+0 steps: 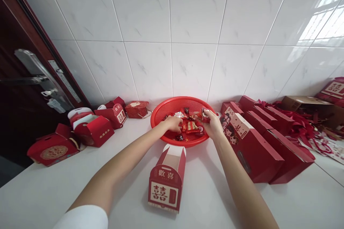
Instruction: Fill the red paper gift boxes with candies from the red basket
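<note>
A red plastic basket (158, 109) holds several wrapped candies (192, 126) in red, gold, white and dark wrappers. My left hand (172, 123) reaches in at its left side, fingers curled down among the candies; what they pinch is hidden. At the basket's right side, my right hand (213, 123) is closed on a wrapped candy (205, 115) with a dark red wrapper, between thumb and fingers. Between my forearms, in front of the basket, stands a red candy box (165, 186) with its top open, pale inside, and Chinese characters on its near end.
Several red boxes (94, 128) stand at the left, near a dark door (24, 89). Taller red gift bags (258, 150) line up on the right, with red ribbons (303, 128) and a cardboard box (298, 103) behind. A tiled wall (188, 68) rises behind the white tabletop (120, 193).
</note>
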Demonstrator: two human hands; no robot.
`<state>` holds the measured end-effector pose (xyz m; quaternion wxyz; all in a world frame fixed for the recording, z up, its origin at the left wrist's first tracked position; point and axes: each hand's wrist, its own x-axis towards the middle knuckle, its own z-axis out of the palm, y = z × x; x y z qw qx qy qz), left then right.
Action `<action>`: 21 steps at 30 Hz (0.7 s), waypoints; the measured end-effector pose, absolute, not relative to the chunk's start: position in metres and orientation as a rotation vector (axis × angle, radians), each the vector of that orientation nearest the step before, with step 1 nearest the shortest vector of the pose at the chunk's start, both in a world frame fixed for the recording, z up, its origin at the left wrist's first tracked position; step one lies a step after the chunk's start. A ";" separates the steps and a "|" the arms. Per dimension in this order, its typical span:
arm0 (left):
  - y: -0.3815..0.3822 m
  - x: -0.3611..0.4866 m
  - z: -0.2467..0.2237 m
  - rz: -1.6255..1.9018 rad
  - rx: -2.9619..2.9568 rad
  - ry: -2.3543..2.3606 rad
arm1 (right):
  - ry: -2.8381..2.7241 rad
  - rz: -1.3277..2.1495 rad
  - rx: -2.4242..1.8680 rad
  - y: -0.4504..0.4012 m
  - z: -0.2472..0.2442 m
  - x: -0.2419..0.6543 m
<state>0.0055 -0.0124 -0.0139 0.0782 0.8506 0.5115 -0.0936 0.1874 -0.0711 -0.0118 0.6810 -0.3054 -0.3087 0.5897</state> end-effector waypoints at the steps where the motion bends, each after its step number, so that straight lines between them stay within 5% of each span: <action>1: -0.012 0.004 -0.014 -0.243 2.538 1.518 | -0.701 1.324 -0.689 -0.071 -0.012 0.188; 21: -0.011 -0.001 -0.017 -0.162 2.499 1.117 | -0.718 1.333 -0.710 -0.074 -0.010 0.188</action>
